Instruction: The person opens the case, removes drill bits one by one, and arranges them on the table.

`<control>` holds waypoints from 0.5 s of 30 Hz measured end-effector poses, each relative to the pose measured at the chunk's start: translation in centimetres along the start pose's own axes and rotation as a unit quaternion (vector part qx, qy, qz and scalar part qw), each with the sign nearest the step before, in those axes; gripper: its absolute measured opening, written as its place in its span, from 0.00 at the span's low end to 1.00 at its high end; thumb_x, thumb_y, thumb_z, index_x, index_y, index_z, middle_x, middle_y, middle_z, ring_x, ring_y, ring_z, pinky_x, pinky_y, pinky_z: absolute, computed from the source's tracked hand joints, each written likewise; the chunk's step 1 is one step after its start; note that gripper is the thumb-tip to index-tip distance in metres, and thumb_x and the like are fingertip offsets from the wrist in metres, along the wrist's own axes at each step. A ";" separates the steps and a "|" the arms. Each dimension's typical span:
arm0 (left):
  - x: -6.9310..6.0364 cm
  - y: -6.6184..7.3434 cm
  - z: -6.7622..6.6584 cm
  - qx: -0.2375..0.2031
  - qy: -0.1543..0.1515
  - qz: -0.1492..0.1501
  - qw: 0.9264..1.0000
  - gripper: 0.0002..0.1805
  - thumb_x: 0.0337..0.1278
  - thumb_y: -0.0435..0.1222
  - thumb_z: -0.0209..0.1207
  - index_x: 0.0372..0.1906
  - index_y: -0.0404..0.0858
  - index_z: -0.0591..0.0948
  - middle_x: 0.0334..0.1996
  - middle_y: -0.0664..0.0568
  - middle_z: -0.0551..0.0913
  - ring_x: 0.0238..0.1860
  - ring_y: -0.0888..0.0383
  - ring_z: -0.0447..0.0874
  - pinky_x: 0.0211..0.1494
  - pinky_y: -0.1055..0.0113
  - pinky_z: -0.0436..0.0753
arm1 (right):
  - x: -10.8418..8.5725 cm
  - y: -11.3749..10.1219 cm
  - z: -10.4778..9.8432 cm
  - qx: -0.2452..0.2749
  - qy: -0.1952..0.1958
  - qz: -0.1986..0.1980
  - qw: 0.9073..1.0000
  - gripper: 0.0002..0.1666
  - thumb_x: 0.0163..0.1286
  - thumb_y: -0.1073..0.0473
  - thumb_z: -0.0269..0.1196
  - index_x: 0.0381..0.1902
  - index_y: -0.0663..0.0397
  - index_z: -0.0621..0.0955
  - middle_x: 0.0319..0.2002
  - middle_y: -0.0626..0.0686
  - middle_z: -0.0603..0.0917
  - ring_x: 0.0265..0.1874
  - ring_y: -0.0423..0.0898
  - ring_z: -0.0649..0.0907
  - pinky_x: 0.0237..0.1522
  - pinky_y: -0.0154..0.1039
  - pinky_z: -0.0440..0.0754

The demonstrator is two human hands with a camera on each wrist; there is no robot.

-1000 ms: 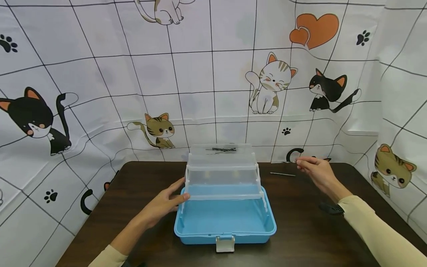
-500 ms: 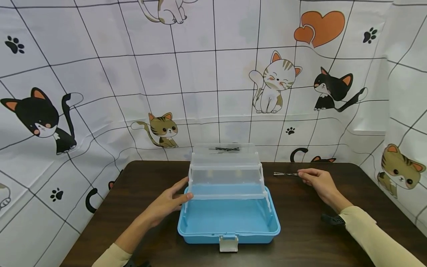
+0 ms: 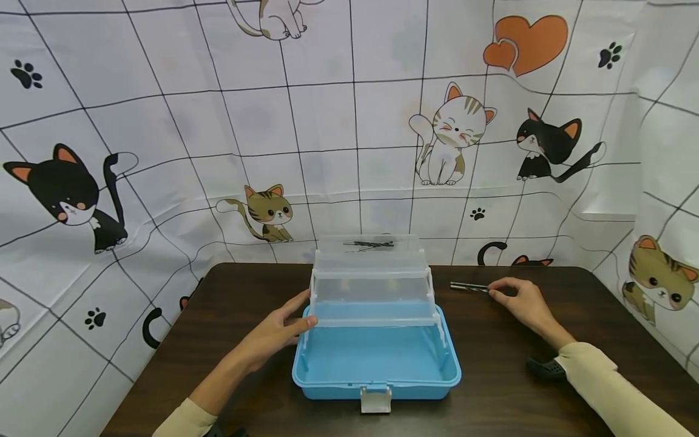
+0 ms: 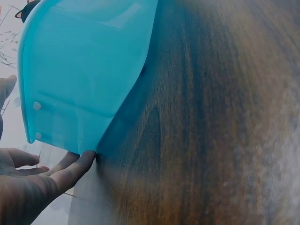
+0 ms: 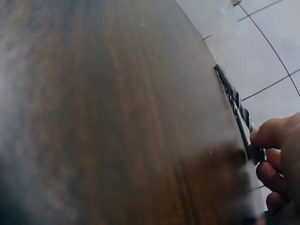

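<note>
A light-blue toolbox (image 3: 377, 391) stands with its clear folding trays (image 3: 377, 312) raised at the back. At its left rear corner is my left hand (image 3: 273, 337), the thumb by the rim and fingertips touching the lower edge in the left wrist view. Right of the box, my right hand (image 3: 526, 306) pinches the end of a metal drill bit (image 5: 241, 105) between thumb and fingers. A second drill bit (image 5: 236, 117) runs right alongside; whether the fingers hold it too I cannot tell. Several thin dark bits (image 3: 371, 244) lie in the top tray.
Dark wooden table (image 3: 491, 376) under everything. Behind and at the right hangs a white grid sheet (image 3: 327, 121) printed with cats. The toolbox's white latch (image 3: 375, 400) hangs down in front.
My right hand has lowered a drill bit to beside the one lying on the table. The left hand stays at the box. The head view has shifted slightly.
</note>
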State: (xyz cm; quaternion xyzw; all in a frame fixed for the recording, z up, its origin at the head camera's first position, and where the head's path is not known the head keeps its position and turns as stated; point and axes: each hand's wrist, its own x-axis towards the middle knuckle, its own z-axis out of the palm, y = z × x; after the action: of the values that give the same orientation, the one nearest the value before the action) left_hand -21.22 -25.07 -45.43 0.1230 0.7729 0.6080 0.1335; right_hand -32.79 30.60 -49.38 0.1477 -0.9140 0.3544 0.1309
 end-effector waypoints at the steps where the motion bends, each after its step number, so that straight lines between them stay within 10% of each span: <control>1: 0.0 0.0 0.0 0.000 0.000 0.000 1.000 0.42 0.74 0.48 0.60 0.83 0.53 0.51 0.81 0.46 0.41 0.70 0.36 0.66 0.63 0.43 0.76 | 0.1 -0.1 0.0 -0.008 0.001 -0.011 1.000 0.08 0.72 0.58 0.69 0.45 0.55 0.88 0.48 0.61 0.86 0.54 0.66 0.79 0.54 0.68 0.73; 15: 0.0 -0.1 -0.1 0.005 0.000 0.001 1.000 0.42 0.74 0.48 0.60 0.83 0.55 0.51 0.81 0.46 0.41 0.70 0.35 0.64 0.64 0.42 0.76 | 0.1 -0.4 0.4 -0.050 0.013 -0.040 0.998 0.05 0.68 0.65 0.70 0.42 0.55 0.88 0.41 0.54 0.85 0.37 0.51 0.79 0.41 0.51 0.75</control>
State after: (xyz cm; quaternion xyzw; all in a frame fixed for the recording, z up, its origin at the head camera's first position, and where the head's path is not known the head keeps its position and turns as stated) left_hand -21.23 -25.17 -45.54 0.1246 0.7756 0.6045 0.1319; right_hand -32.76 30.01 -49.39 0.1730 -0.9221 0.3047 0.1644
